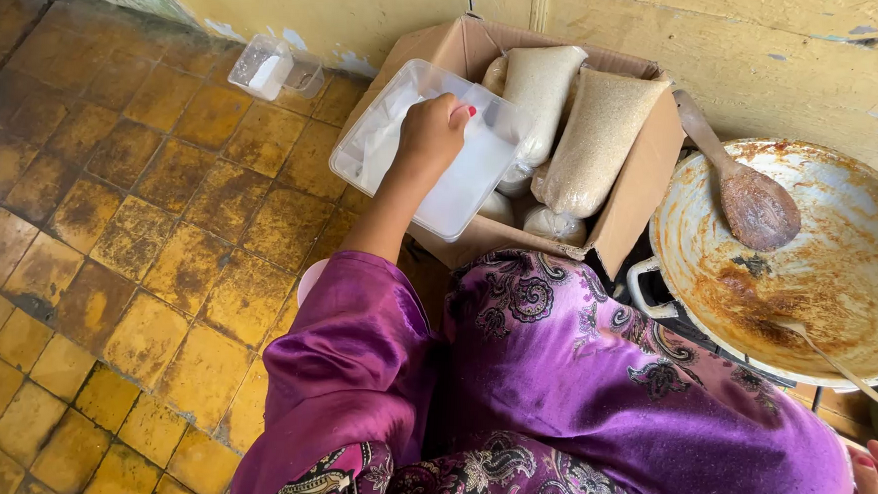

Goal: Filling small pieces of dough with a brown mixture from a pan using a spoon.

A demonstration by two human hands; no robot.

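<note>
Over cardboard box (622, 201), left hand (430, 134) inside plastic tub (364, 143) (grip hidden)

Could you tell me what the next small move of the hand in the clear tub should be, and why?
Probably lift the left hand straight up out of the clear plastic tub, keeping level whatever it grips. The hand is inside the tub of white granules, fingers curled around something small with a red part; what it is cannot be told. The tub sits tilted on the cardboard box, so a sideways pull might tip it.
</note>
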